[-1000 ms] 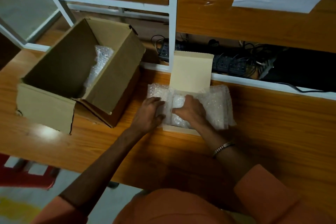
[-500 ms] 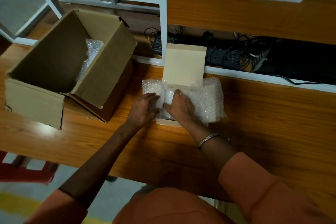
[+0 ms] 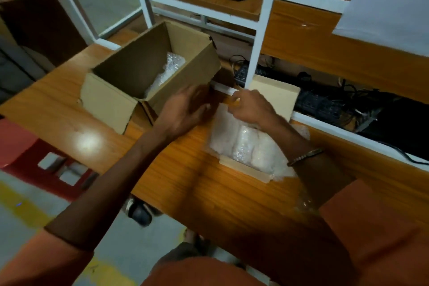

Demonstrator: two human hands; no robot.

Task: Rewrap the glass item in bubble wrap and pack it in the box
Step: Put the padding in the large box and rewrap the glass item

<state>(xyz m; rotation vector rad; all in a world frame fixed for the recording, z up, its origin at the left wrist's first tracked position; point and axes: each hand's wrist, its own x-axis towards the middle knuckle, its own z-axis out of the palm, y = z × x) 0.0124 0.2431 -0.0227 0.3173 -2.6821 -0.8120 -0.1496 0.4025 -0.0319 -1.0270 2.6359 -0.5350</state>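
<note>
The glass item is hidden inside a white bubble wrap bundle, which lies in a small beige box on the wooden table. The box's lid stands upright behind it. My right hand is at the bundle's far end, fingers pinched on the wrap's edge. My left hand is blurred and hovers just left of the bundle, fingers apart and holding nothing. It is in front of the large open cardboard box.
More bubble wrap lies inside the large box. A white shelf frame rises behind the table, with power strips and cables in the recess. A red stool stands below the table's left edge.
Both hands lifted off the middle of the bundle. The right went to its far end, the left rose toward the large box. The camera swung left and closer.
</note>
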